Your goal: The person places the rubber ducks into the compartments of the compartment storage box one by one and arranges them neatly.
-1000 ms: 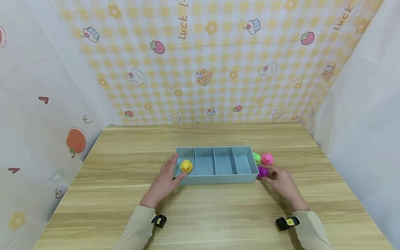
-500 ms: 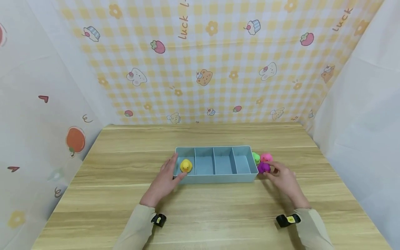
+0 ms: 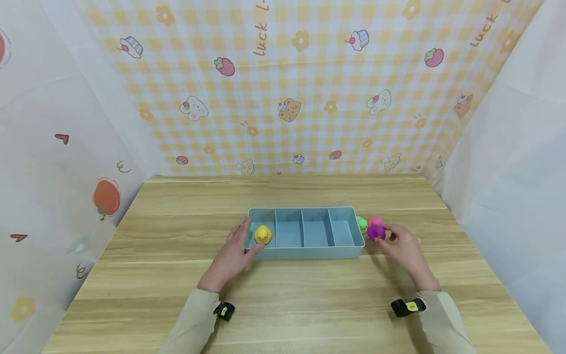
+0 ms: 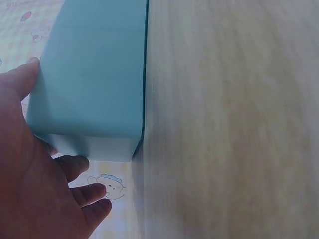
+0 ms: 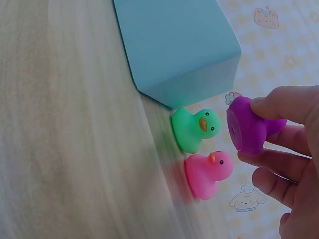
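Observation:
My right hand (image 3: 407,250) pinches a purple rubber duck (image 5: 246,125) between thumb and fingers. In the right wrist view the duck is raised off the table, its flat base showing. Below it, a green rubber duck (image 5: 192,129) and a pink rubber duck (image 5: 205,174) stand on the table by the box's right end. My left hand (image 3: 227,260) rests against the left end of a blue divided box (image 3: 305,253), thumb at its front rim and fingers extended along the end. In the box's leftmost compartment sits a yellow rubber duck (image 3: 263,235).
The box stands on a wooden table (image 3: 292,305), and thin dividers split it into compartments in a row. A checked cloth (image 3: 247,88) hangs behind the table. White sheets (image 3: 499,147) flank both sides.
My right hand has lifted the purple duck from beside the box's front right corner, up and slightly right, now partly covering the pink duck in the head view. The left hand has stayed put.

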A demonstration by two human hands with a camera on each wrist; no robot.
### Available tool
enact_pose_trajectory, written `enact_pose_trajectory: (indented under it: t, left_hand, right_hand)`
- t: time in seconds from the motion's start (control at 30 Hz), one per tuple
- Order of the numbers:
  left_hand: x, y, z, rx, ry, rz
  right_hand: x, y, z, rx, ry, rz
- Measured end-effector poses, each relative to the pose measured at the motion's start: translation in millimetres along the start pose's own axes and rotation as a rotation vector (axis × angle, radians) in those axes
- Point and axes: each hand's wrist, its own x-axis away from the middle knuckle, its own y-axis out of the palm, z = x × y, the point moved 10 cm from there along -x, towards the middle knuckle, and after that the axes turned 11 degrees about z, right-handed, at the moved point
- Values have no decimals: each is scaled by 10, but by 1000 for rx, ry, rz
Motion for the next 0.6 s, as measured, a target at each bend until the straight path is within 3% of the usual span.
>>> enact_pose_trajectory:
  t: [0.37,0.6]
  left_hand:
    - [5,7,-5,-10,4,7]
    - [7,-1,-2,-12,11,18]
  right_hand:
    - [-75,-45,-55,11,20,5]
    - [-132,-48,-116,7,-11,35]
